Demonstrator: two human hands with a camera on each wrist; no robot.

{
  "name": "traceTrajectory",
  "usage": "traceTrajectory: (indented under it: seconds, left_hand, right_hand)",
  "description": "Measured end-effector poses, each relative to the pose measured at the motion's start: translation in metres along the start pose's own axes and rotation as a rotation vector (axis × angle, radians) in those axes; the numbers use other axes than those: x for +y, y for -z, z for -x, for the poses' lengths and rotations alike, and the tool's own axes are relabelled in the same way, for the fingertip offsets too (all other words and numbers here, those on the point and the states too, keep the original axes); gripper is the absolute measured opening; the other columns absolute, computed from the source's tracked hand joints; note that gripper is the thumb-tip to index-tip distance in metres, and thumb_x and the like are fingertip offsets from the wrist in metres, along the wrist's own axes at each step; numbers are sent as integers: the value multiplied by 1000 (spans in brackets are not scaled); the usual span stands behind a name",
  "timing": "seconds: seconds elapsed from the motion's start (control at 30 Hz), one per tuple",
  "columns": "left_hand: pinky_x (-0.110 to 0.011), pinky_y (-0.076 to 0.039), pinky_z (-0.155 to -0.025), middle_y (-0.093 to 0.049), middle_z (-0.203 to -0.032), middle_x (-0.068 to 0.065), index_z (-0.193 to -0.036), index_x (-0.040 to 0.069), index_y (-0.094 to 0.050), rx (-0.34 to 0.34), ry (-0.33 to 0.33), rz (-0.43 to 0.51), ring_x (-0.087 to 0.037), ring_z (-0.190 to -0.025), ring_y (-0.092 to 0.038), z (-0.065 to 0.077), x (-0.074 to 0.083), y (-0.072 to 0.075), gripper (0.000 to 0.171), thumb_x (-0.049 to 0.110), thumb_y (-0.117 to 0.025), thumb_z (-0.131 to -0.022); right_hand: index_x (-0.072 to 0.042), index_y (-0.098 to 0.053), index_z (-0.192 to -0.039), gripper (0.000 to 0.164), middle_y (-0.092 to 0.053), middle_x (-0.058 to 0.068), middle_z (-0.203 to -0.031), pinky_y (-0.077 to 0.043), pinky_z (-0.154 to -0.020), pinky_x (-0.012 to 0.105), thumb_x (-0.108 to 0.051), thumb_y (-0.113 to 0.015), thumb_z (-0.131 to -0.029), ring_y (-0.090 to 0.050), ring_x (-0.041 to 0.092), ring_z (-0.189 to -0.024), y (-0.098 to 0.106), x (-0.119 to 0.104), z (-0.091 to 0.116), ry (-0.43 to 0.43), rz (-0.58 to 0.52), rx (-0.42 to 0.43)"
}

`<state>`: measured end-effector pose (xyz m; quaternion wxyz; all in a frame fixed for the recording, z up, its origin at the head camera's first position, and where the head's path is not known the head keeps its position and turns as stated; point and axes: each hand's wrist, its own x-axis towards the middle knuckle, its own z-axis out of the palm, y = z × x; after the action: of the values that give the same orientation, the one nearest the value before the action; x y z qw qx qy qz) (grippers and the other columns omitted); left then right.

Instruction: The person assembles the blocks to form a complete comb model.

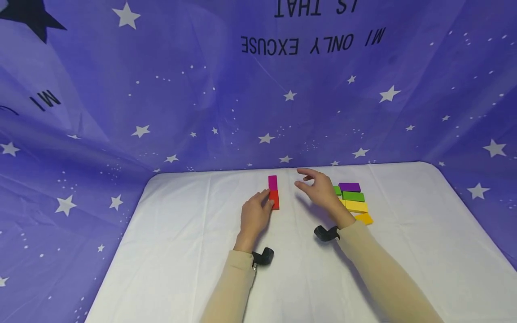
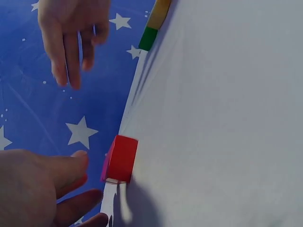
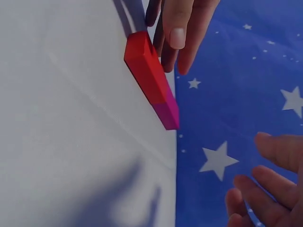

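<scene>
A red block (image 1: 274, 200) and a magenta block (image 1: 273, 182) lie end to end in a line on the white-covered table. Just left of the red block is my left hand (image 1: 253, 214), holding nothing; in the left wrist view a gap shows between its relaxed fingers (image 2: 71, 171) and the red block (image 2: 121, 158). My right hand (image 1: 321, 190) hovers to the right of the pair, thumb and fingers spread apart with nothing between them. Seen from the right wrist, the magenta block (image 3: 166, 113) touches the far end of the red one (image 3: 144, 68).
Right of my right hand lie several more blocks: a purple one (image 1: 349, 187), a green one (image 1: 353, 196), a yellow one (image 1: 357, 207) and an orange-yellow one (image 1: 364, 219). My right forearm partly covers this group. A blue-purple starred cloth (image 1: 226, 103) hangs behind the table (image 1: 173, 233).
</scene>
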<state>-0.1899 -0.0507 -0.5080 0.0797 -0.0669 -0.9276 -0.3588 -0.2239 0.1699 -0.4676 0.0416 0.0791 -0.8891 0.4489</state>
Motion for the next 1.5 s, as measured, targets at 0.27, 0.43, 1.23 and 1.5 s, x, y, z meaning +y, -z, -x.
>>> traceTrajectory:
  seconds: [0.27,0.43,1.23,1.5]
  left_hand:
    - [-50,-43,-109,-63,-136,-11,-135,9,-65,-27,-62,-13,-32,-129,-57,-12,-9,3,43,21,-71,-94]
    - [-47,-41,-112,-60,-141,-10,-138,9,-63,-69,-91,-31,-31,-132,-55,-22,-12,5,45,23,-70,-95]
    - [-45,-34,-117,-49,-152,-9,-143,8,-57,-233,-194,-130,-31,-140,-46,-48,-19,3,52,29,-69,-96]
    - [-50,-40,-111,-48,-152,-7,-140,8,-59,-229,-211,-219,-30,-139,-47,-46,-14,2,49,29,-68,-96]
  right_hand:
    - [-9,-62,-136,48,-67,16,-125,-46,-65,34,-25,-72,-93,-65,32,-94,27,4,33,-20,28,47]
    - [-6,-62,-135,47,-66,21,-123,-48,-67,31,-26,-72,-93,-64,35,-103,44,16,55,-37,71,62]
    - [5,-63,-128,50,-70,24,-111,-46,-87,59,-20,-79,-87,-55,45,-105,59,41,125,-67,335,63]
    - [3,-64,-127,53,-62,27,-125,-46,-93,62,-18,-82,-82,-51,46,-114,61,49,142,-37,379,-4]
